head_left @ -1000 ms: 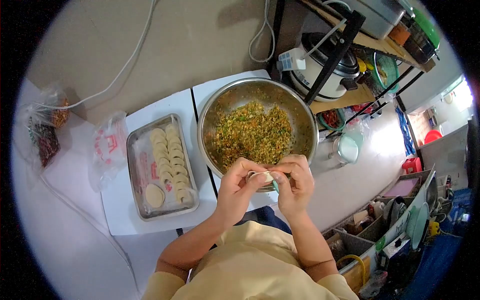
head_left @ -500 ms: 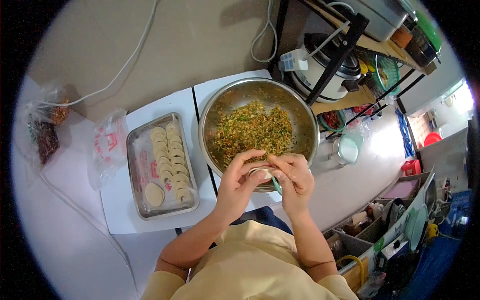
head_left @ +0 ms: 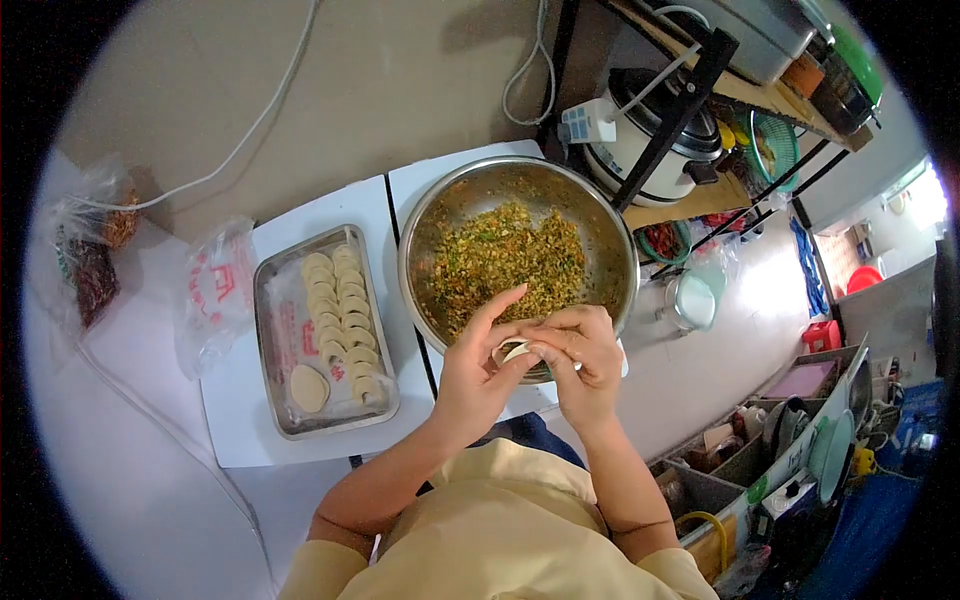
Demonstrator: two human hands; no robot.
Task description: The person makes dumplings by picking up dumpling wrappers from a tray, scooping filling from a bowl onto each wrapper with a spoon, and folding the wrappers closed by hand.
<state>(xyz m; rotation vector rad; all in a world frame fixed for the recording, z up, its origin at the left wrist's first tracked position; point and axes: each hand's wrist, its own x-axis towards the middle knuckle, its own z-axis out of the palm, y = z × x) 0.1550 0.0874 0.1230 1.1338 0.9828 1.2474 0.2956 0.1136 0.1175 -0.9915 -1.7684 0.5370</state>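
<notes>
A pale dumpling wrapper point(head_left: 516, 351), folded over, is pinched between both hands above the near rim of a steel bowl point(head_left: 408, 285). My left hand point(head_left: 478, 372) grips its left side with thumb and fingers, the index finger pointing up. Closed round the right side is my right hand point(head_left: 583, 362), fingertips and thumb pressed at the edge. Fingers cover much of the wrapper, and its inside is mostly hidden. Chopped filling point(head_left: 510, 258), green, yellow and orange, lies in the bowl. Left of it, a metal tray point(head_left: 272, 385) holds two rows of folded dumplings point(head_left: 322, 300) and flat round wrappers point(head_left: 309, 388).
The tray and bowl stand on white tables point(head_left: 235, 440) with a dark gap between them. A crumpled plastic bag point(head_left: 218, 295) lies left of the tray. At the right back, a rice cooker point(head_left: 645, 165) sits on a black-framed shelf point(head_left: 690, 95). Bins point(head_left: 705, 480) stand lower right.
My fingers have shifted along the wrapper's edge, and the right hand has turned slightly. A pale green piece seen below the right hand earlier is now out of sight.
</notes>
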